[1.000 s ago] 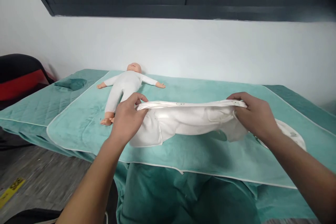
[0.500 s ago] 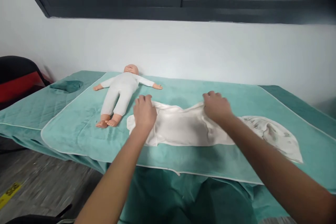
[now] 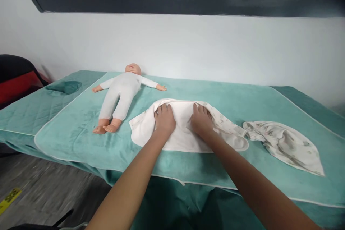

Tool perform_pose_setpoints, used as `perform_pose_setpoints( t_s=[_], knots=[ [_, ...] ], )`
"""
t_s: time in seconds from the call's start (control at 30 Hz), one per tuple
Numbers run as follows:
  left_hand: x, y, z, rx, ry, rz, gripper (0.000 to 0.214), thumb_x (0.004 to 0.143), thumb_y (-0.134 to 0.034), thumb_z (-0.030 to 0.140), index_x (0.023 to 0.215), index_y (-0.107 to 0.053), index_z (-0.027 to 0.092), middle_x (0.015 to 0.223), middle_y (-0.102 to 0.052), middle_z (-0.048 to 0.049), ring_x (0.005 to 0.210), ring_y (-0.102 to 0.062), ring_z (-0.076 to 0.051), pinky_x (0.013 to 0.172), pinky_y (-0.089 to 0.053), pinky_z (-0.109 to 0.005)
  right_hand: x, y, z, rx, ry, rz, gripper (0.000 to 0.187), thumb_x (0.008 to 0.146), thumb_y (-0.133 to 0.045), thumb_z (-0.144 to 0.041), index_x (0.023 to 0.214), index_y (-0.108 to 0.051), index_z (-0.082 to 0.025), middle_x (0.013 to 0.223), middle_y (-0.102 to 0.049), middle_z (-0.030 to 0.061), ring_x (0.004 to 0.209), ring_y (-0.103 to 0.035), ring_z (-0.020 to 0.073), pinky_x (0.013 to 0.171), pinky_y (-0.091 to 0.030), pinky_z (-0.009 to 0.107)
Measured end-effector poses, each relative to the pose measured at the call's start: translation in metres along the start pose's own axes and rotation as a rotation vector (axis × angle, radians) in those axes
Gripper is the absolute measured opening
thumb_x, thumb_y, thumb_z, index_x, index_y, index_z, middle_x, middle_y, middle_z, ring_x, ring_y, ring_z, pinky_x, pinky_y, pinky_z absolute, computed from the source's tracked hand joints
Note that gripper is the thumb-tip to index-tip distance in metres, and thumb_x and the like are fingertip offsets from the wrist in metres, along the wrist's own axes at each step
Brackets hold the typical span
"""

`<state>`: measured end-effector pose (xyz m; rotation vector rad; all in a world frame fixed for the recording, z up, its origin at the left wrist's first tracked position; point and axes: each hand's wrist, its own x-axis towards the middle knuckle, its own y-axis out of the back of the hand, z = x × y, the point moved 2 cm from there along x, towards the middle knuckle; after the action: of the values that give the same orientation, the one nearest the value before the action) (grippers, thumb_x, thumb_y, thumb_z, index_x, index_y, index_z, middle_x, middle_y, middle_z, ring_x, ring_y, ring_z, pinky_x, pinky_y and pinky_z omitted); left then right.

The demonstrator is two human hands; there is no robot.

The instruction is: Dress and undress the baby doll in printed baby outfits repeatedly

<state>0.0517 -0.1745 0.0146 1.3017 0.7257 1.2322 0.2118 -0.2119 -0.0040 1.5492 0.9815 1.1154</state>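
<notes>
A white baby top (image 3: 182, 140) with a small print on its outer side lies spread open, its pale inside facing up. My left hand (image 3: 165, 120) rests on the left part of that inside, fingers slightly bent and apart, touching the fabric. On the right part, my right hand (image 3: 201, 120) presses down in the same way, its fingers apart. Parts of the cloth are hidden under both hands. Beyond my left hand, a baby doll (image 3: 124, 88) in a white bodysuit lies on its back, arms stretched out.
A second printed white garment (image 3: 289, 147) lies crumpled on the right. Everything rests on a green padded mat (image 3: 81, 129) over a covered bed with a face hole (image 3: 64, 87) at the left. A wall and window frame (image 3: 161, 3) stand behind. A red and black chair (image 3: 18, 82) is at the left.
The baby top has gone from bunched with raised edges to spread flat, showing its printed sides. My hands have moved closer together and down onto it, loosening from its upper edge.
</notes>
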Motion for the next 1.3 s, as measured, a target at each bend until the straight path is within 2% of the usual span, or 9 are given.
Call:
perform_pose_setpoints(
  t_s=[0.1,0.17,0.33,0.47,0.6,0.73,0.9,1.07,1.3],
  knots=[
    [0.018,0.000,0.003,-0.074,0.027,0.050,0.048,0.085,-0.038,0.003,0.130,-0.051,0.012,0.141,-0.048,-0.0206,0.132,-0.044,-0.035,0.107,-0.040,-0.053,0.012,-0.002,0.003,0.046,0.024,0.083,0.063,0.089,-0.031,-0.006,0.152,-0.032,-0.009,0.152,-0.041,0.0187,0.139,-0.036,0.0306,0.111,-0.033,0.042],
    [0.032,-0.003,0.007,-0.155,0.047,0.070,0.051,0.084,-0.036,0.000,0.131,-0.050,0.008,0.139,-0.051,-0.0209,0.131,-0.046,-0.033,0.109,-0.039,-0.048,0.020,-0.004,0.004,0.078,0.004,0.094,0.064,0.088,-0.032,-0.005,0.152,-0.033,-0.010,0.152,-0.041,0.0186,0.140,-0.034,0.0305,0.112,-0.033,0.044],
    [0.066,-0.020,0.019,-0.249,0.086,0.069,0.053,0.087,-0.035,0.004,0.139,-0.043,-0.002,0.142,-0.049,-0.0226,0.134,-0.044,-0.032,0.116,-0.033,-0.042,0.045,-0.007,0.008,0.094,-0.063,0.090,0.057,0.095,-0.032,-0.020,0.151,-0.034,-0.010,0.150,-0.041,0.0223,0.141,-0.033,0.0359,0.109,-0.035,0.052],
    [0.082,-0.037,0.018,-0.167,-0.050,0.036,0.055,0.095,-0.034,0.014,0.147,-0.033,-0.005,0.154,-0.037,-0.0252,0.145,-0.030,-0.033,0.122,-0.023,-0.044,0.066,-0.015,0.020,0.063,-0.052,0.065,0.058,0.099,-0.031,-0.032,0.151,-0.033,-0.007,0.154,-0.038,0.0217,0.142,-0.032,0.0361,0.110,-0.033,0.048],
    [0.087,-0.051,0.012,-0.092,-0.130,0.007,0.057,0.100,-0.028,0.023,0.149,-0.029,-0.005,0.156,-0.034,-0.0256,0.147,-0.028,-0.033,0.122,-0.022,-0.045,0.077,-0.026,0.031,0.066,-0.042,0.034,0.056,0.101,-0.028,-0.036,0.149,-0.037,-0.009,0.151,-0.043,0.0203,0.139,-0.037,0.0339,0.111,-0.033,0.045],
    [0.088,-0.056,0.014,-0.046,-0.129,-0.022,0.055,0.101,-0.027,0.025,0.145,-0.036,-0.006,0.152,-0.040,-0.0269,0.145,-0.031,-0.033,0.121,-0.023,-0.045,0.080,-0.033,0.034,0.072,-0.011,0.013,0.054,0.101,-0.028,-0.036,0.146,-0.041,-0.008,0.143,-0.050,0.0201,0.134,-0.043,0.0325,0.111,-0.033,0.044],
    [0.091,-0.056,0.009,-0.089,-0.091,-0.046,0.053,0.101,-0.030,0.027,0.142,-0.040,-0.005,0.149,-0.043,-0.0268,0.142,-0.035,-0.032,0.120,-0.026,-0.042,0.091,-0.031,0.052,0.083,0.049,-0.012,0.045,0.098,-0.030,-0.019,0.136,-0.050,-0.010,0.137,-0.056,0.0187,0.130,-0.046,0.0288,0.109,-0.035,0.040],
    [0.093,-0.058,-0.001,-0.104,-0.045,-0.038,0.050,0.101,-0.032,0.029,0.141,-0.041,0.000,0.146,-0.047,-0.0257,0.137,-0.042,-0.031,0.117,-0.030,-0.044,0.099,-0.028,0.071,0.081,0.063,-0.021,0.050,0.092,-0.029,-0.005,0.136,-0.053,-0.010,0.141,-0.054,0.0169,0.129,-0.048,0.0264,0.109,-0.035,0.038],
    [0.092,-0.059,0.002,-0.109,-0.025,-0.043,0.049,0.101,-0.032,0.026,0.139,-0.043,-0.003,0.143,-0.049,-0.0270,0.136,-0.042,-0.032,0.116,-0.032,-0.045,0.087,-0.020,0.054,0.050,0.136,-0.017,0.050,0.091,-0.031,-0.004,0.135,-0.055,-0.009,0.144,-0.053,0.0166,0.134,-0.045,0.0277,0.111,-0.034,0.039]
  ],
)
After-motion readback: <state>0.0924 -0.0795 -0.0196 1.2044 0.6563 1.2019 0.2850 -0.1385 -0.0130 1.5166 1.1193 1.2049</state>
